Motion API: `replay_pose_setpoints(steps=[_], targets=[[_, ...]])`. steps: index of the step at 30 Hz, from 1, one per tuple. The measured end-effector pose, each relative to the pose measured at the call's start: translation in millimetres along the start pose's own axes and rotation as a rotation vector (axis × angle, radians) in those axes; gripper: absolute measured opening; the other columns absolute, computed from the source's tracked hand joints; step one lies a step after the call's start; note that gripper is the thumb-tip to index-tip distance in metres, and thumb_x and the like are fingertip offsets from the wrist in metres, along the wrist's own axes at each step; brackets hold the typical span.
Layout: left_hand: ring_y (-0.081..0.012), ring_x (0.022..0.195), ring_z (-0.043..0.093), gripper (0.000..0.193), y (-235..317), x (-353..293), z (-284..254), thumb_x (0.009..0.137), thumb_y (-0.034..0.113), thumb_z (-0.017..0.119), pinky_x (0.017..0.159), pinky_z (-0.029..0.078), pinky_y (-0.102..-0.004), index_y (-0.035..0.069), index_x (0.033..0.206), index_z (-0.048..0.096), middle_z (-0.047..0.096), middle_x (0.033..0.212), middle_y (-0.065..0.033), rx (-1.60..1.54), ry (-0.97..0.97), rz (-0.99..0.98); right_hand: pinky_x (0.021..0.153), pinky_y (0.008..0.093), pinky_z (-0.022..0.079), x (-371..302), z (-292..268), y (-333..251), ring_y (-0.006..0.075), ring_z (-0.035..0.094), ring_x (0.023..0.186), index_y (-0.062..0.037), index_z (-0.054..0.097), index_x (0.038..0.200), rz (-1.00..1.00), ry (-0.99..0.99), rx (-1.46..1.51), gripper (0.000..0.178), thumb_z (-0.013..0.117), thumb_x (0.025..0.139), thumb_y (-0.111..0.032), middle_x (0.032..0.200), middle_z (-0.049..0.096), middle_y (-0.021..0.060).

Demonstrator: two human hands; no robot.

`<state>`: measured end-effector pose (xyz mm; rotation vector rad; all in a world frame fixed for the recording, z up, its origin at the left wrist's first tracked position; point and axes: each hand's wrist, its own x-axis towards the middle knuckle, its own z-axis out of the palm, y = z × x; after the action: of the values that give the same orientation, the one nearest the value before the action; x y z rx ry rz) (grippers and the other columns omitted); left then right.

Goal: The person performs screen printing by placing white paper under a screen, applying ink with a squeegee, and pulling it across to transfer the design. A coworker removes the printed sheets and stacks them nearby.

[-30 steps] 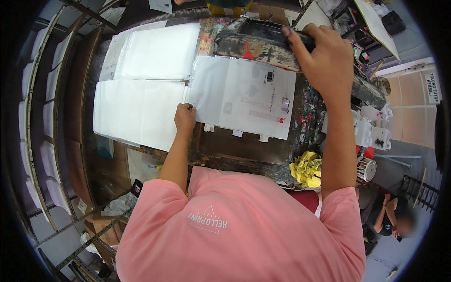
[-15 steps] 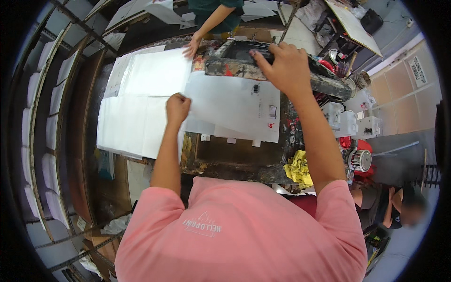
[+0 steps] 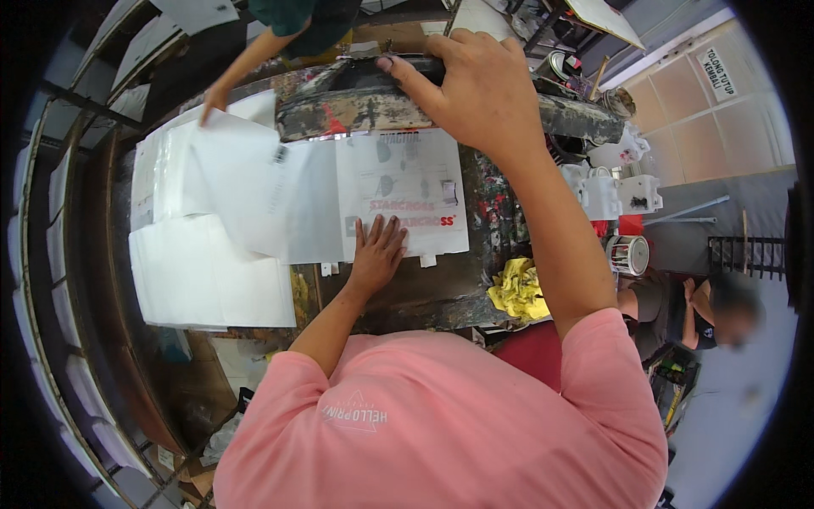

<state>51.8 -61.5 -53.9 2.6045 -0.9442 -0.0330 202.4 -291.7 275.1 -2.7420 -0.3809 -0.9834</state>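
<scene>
My left hand (image 3: 379, 253) lies flat with fingers spread on a white sheet (image 3: 441, 187) with red and grey print, near its front edge. My right hand (image 3: 487, 97) is wrapped over the top of an ink-stained screen-printing frame (image 3: 365, 117), which is tilted up behind the sheet. Some of that hand's fingertips are hidden behind the frame. Left of my left hand, a thin translucent sheet (image 3: 246, 182) slants over a stack of white sheets (image 3: 212, 280). A co-worker's hand (image 3: 215, 102) is at its far edge.
Crumpled yellow material (image 3: 517, 290) lies at the table's right edge, close to my right forearm. Beyond it stand a paint can (image 3: 627, 254) and white plastic containers (image 3: 600, 198). Racks of white sheets (image 3: 72, 305) line the left. Another person (image 3: 699, 314) is at the right.
My left hand has let go of a sheet and moved right, onto the printed one. The co-worker's hand has moved left with the thin sheet. My right hand still holds the frame up.
</scene>
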Motion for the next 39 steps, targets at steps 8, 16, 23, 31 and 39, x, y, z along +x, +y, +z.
replay_pose_setpoints(steps=[8,16,23,31,39], targets=[[-0.0435,0.162,0.026,0.054,4,6,14,0.111,0.035,0.054,0.129,0.011,-0.0720,0.017,0.161,0.051,0.040,0.172,-0.0134,-0.027,-0.070,-0.032,0.085,0.0460,0.045,-3,-3,-3,0.0293,0.070,0.091,-0.0047,0.082,0.092,0.050,-0.022,0.020,0.064,0.069,0.091,-0.068,0.089,0.075,0.0114],[-0.0426,0.162,0.027,0.057,8,9,13,0.111,0.041,0.054,0.130,0.011,-0.0700,0.017,0.163,0.049,0.040,0.172,-0.0131,-0.058,-0.023,-0.026,0.087,0.0455,0.043,-12,3,-4,0.0301,0.069,0.090,-0.0044,0.081,0.092,0.034,-0.016,-0.017,0.064,0.069,0.091,-0.067,0.090,0.075,0.0114],[-0.0405,0.162,0.029,0.057,11,0,27,0.110,0.042,0.056,0.130,0.013,-0.0674,0.018,0.161,0.051,0.041,0.172,-0.0131,-0.030,0.081,-0.022,0.085,0.0448,0.042,-25,-3,-13,0.0303,0.069,0.088,-0.0043,0.083,0.095,0.046,-0.064,-0.010,0.063,0.069,0.093,-0.065,0.089,0.074,0.0122],[-0.0402,0.159,0.035,0.073,27,-4,-47,0.109,0.050,0.056,0.131,0.023,-0.0606,0.003,0.163,0.041,0.039,0.171,-0.0208,-0.576,0.269,-0.202,0.084,0.0462,0.044,-40,-1,-18,0.0316,0.069,0.091,-0.0041,0.079,0.107,0.014,-0.078,-0.020,0.063,0.066,0.096,-0.065,0.090,0.074,0.0124],[-0.0403,0.150,0.044,0.130,57,-41,-136,0.096,0.085,0.052,0.126,0.041,-0.0504,-0.014,0.164,0.002,0.032,0.163,-0.0322,-2.265,0.443,-0.919,0.091,0.0518,0.044,-201,53,-21,0.0343,0.061,0.111,-0.0091,0.070,0.122,-0.012,-0.589,0.059,0.036,0.073,0.089,-0.024,0.116,0.066,0.0128]])
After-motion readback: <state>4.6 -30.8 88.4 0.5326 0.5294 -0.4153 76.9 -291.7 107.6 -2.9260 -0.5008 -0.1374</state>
